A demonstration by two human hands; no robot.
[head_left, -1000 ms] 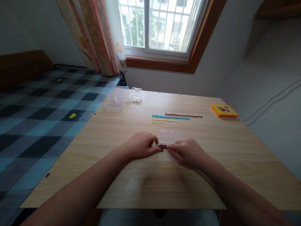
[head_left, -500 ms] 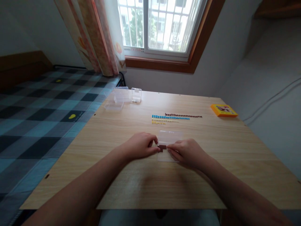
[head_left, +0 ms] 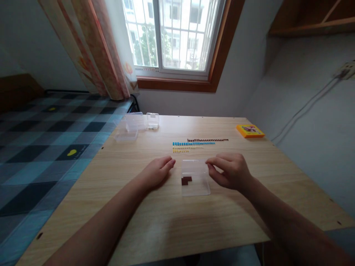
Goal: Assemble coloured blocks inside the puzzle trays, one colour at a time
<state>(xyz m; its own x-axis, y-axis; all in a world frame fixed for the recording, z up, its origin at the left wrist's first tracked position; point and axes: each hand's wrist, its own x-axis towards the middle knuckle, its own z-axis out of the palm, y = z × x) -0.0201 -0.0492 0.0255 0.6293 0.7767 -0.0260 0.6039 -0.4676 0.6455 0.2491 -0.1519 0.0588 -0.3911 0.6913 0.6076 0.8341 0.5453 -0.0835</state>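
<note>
A clear plastic box [head_left: 198, 190] lies on the table before me with its lid raised. Dark brown flat pieces [head_left: 185, 181] sit together at the left side of it. To the left of the box, my left hand [head_left: 158, 171] rests on the tabletop, loosely open, with nothing visible in it. My right hand [head_left: 230, 171] hovers at the box's right edge, thumb and forefinger slightly apart; I see nothing between them. Beyond the box, small pieces stand in rows: brown pieces [head_left: 208, 140], blue pieces [head_left: 194, 143], pale pieces [head_left: 188, 147] and yellow pieces [head_left: 180, 150].
Clear plastic containers [head_left: 126, 136] stand at the table's far left, with a small clear box [head_left: 152, 121] beside them. An orange-yellow box [head_left: 250, 130] lies far right. A checked bed [head_left: 55, 147] adjoins the wooden table [head_left: 155, 221] on the left.
Both hands have drawn away from the brown pieces, the left one leftward and the right one to the box's right edge. The brown pieces now show uncovered. My view has shifted.
</note>
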